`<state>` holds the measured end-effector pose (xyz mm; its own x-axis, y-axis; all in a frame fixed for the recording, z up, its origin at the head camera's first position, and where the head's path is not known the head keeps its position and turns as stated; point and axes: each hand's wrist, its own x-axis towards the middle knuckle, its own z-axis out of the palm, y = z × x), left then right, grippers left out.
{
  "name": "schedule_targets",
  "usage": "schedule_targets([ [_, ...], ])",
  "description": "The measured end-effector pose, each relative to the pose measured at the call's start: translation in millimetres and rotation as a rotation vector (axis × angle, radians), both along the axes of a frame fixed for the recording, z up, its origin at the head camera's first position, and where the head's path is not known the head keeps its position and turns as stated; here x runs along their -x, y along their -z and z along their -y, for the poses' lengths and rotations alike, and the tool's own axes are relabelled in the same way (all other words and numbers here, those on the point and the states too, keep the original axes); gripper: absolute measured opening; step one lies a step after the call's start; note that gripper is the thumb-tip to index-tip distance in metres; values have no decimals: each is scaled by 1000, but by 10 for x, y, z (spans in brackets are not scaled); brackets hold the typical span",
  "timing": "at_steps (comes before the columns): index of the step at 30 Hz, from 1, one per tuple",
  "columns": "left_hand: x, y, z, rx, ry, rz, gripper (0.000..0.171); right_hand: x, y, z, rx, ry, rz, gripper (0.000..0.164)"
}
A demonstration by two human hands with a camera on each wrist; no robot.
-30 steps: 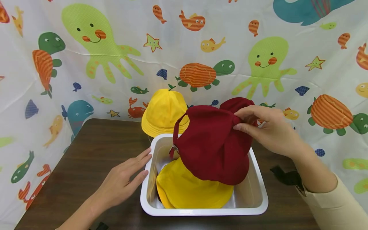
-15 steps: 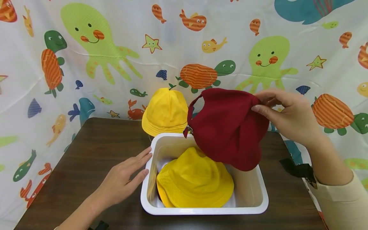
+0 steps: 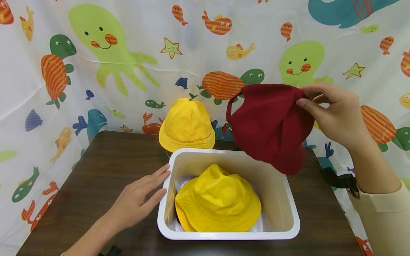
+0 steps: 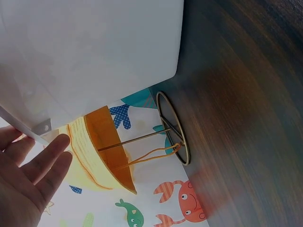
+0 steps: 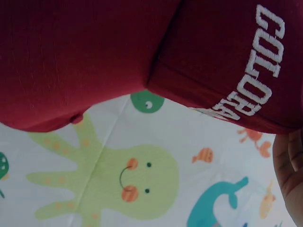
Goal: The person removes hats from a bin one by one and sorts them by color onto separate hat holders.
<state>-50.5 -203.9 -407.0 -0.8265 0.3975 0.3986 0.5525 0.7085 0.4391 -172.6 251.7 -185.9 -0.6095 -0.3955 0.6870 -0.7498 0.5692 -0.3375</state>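
Observation:
My right hand [image 3: 336, 110] pinches a dark red baseball cap [image 3: 269, 124] and holds it up above the back right of a white plastic bin [image 3: 230, 235]. The cap hangs with its adjuster strap and metal buckle to the left. White embroidered letters [image 5: 265, 61] show on its front in the right wrist view. A yellow brimmed hat [image 3: 221, 202] lies inside the bin, with part of another yellow brim under it. My left hand [image 3: 137, 199] touches the bin's left rim, fingers extended.
Behind the bin, a second yellow hat [image 3: 187, 124] with a small green sprout on top sits on a thin metal stand [image 4: 134, 139] with a ring base. The dark wooden table [image 3: 128, 160] meets a sea-animal printed curtain [image 3: 192, 32] at the back and sides.
My right hand has lifted the red cap up and to the right, out over the bin's back right, uncovering the yellow hat inside. The left hand stays at the rim.

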Motion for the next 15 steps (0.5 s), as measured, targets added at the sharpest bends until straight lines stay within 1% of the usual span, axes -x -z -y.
schedule_targets([
  [3,-4,28,19,2,4,-12,60,27,21,-16,17,24,12,28],
  [8,-11,67,48,3,11,-24,60,88,54,-37,-11,115,10,26],
  [11,-17,70,57,0,9,-23,60,140,71,-52,-19,158,36,25],
  [15,-25,64,61,-5,9,-17,60,217,106,-89,-2,181,79,24],
])
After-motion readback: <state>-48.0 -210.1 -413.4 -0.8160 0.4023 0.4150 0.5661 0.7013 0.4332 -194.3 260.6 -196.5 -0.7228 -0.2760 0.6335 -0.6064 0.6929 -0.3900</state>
